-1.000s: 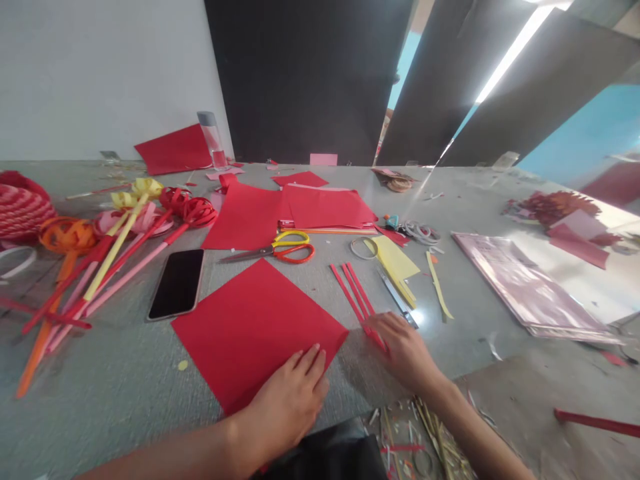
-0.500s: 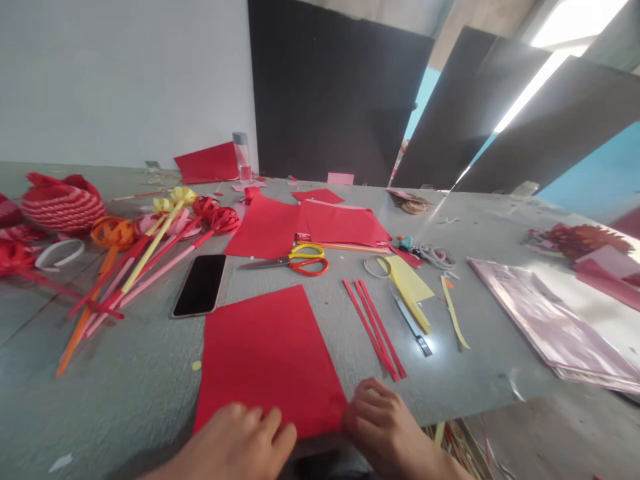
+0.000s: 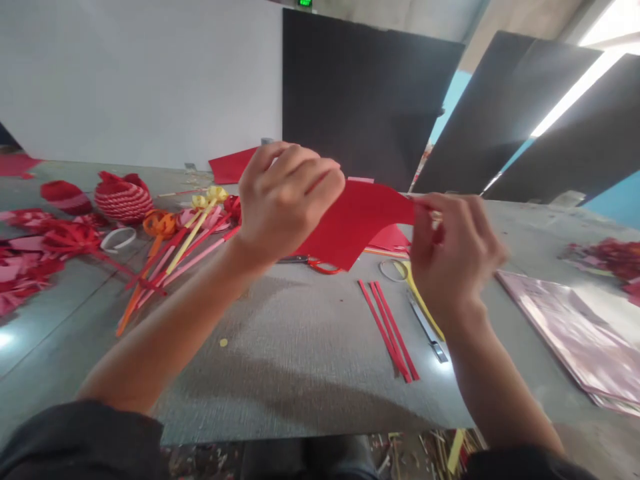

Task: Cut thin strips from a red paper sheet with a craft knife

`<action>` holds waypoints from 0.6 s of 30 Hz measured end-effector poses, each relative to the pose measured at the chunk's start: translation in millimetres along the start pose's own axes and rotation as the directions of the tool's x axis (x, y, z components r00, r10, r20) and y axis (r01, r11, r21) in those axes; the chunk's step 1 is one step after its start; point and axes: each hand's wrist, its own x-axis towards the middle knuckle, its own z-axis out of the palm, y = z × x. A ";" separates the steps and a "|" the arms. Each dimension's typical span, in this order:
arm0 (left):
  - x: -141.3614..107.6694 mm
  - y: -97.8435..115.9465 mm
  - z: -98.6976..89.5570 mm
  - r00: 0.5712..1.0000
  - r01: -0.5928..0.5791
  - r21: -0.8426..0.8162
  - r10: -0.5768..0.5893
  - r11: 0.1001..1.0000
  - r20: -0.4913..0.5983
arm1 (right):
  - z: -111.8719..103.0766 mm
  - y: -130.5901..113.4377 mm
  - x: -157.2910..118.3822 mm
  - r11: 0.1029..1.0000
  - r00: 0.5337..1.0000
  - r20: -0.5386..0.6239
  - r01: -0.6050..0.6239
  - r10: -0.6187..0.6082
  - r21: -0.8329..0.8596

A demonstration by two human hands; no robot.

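Observation:
A red paper sheet (image 3: 357, 220) hangs in the air above the grey table (image 3: 280, 347), bent between my two hands. Its upper left edge is pinched by my left hand (image 3: 287, 197), fingers closed. My right hand (image 3: 453, 247), slightly blurred, grips the right corner. Beneath and behind the sheet lie scissors (image 3: 327, 267), partly hidden, and more red paper (image 3: 393, 238). Narrow red strips (image 3: 385, 327) rest on the table below my right hand, beside a metal-and-white cutter (image 3: 425, 327) and a yellow strip (image 3: 434, 319).
On the left are paper flowers on stems (image 3: 173, 267), a white ring (image 3: 119, 240) and a red striped basket-like piece (image 3: 123, 199). A pink plastic-wrapped stack (image 3: 570, 333) lies right. Scraps fill a space below the table's front edge.
Both hands have risen from the table's front edge with the red sheet, which lay flat before. The view has shifted left, and the phone is now hidden from sight.

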 end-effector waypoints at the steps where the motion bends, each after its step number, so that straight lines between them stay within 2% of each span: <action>1: -10.0 4.1 -4.1 0.999 0.009 -0.025 -0.010 1.000 -0.033 | -5.5 1.3 -7.7 0.999 0.996 -0.080 0.035 -0.034 0.007; 3: -37.1 14.1 -7.2 0.997 -0.034 -0.069 0.029 0.997 -0.069 | -12.5 7.4 -31.5 0.990 0.964 -0.224 0.143 -0.143 -0.014; 4: -52.8 19.9 -6.0 0.994 -0.063 -0.052 0.059 0.997 -0.089 | -13.9 11.3 -46.2 0.980 0.953 -0.231 0.193 -0.198 -0.044; 6: -85.7 32.5 1.7 0.968 -0.143 0.024 0.145 0.989 -0.206 | -13.4 17.8 -77.6 0.973 0.970 -0.082 0.226 -0.230 -0.051; 7: -101.5 38.9 7.5 0.965 -0.163 0.022 0.164 0.986 -0.206 | -12.3 19.7 -93.1 0.974 0.976 0.000 0.218 -0.218 -0.053; 9: -129.8 50.9 20.5 0.981 -0.169 -0.031 0.165 0.985 -0.105 | -9.3 20.7 -121.2 0.978 0.956 0.231 0.199 -0.178 -0.070; 12: -159.6 63.1 37.9 0.974 -0.136 -0.143 0.159 0.980 0.159 | -4.8 18.1 -151.9 0.988 0.842 0.521 0.156 -0.139 0.010; 15: -173.6 66.7 47.4 0.908 -0.122 -0.316 0.234 0.941 0.348 | -0.3 15.8 -169.1 0.990 0.724 0.677 0.064 -0.131 0.123; 18: -176.5 65.6 50.9 0.804 -0.101 -0.411 0.317 0.906 0.502 | 3.7 13.3 -178.3 0.981 0.635 0.764 -0.053 -0.112 0.188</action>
